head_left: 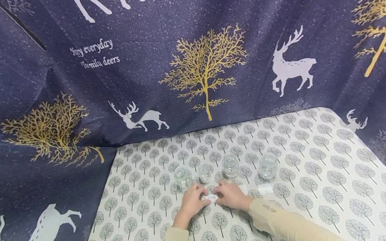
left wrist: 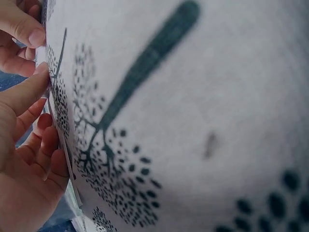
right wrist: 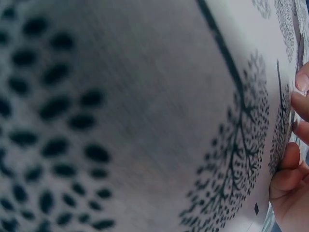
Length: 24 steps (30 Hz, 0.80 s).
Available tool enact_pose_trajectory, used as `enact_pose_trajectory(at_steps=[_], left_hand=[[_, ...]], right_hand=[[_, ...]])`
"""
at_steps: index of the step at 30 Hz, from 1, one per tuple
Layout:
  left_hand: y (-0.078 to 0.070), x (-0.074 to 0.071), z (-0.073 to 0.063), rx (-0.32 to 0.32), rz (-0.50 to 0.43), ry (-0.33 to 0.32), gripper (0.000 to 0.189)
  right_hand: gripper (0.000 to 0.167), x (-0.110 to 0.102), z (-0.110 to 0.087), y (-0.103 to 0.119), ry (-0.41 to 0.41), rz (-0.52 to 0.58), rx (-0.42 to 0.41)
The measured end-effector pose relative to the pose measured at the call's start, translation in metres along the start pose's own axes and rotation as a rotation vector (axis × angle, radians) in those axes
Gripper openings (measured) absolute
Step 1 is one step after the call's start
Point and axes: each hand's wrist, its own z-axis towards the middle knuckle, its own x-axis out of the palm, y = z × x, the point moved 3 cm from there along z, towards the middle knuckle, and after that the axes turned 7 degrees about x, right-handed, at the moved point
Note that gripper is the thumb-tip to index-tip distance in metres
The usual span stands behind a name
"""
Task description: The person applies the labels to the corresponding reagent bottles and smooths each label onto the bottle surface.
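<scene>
Between both hands, low over the table, is a small white paper label with dark handwriting on it. My left hand pinches its left end, thumb toward me and fingers behind. The right hand holds the other end in the same way. In the left wrist view, the left thumb presses near the slip's edge, with the other fingers curled below. Only some fingertips appear at the edge of the right wrist view. Just beyond the left hand stand a glass jar and a smaller glass jar.
Farther right stand two more clear glass jars, a tall one and a wide one. A white paper slip lies before the wide jar; another slip is partly behind the right hand. A tree-print cloth covers the table; dark curtains hang behind.
</scene>
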Motion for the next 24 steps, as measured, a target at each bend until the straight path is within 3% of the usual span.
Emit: enact_pose_trajectory(at_steps=[9,17,21,24], left_hand=[[-0.009,-0.001,-0.004,0.046,0.032,-0.013,0.021],[-0.015,-0.004,-0.005,0.118,0.024,-0.073,0.02],[-0.017,-0.006,-0.006,0.085,-0.031,-0.091,0.034],[-0.018,-0.008,-0.006,0.042,-0.137,-0.117,0.047]], right_hand=[[0.019,0.0,-0.003,0.003,-0.034,-0.003,0.0],[0.017,-0.004,-0.002,-0.001,-0.019,0.205,0.025],[0.02,-0.005,-0.002,-0.002,-0.012,0.282,0.059],[0.021,-0.008,-0.001,-0.001,-0.005,0.363,0.088]])
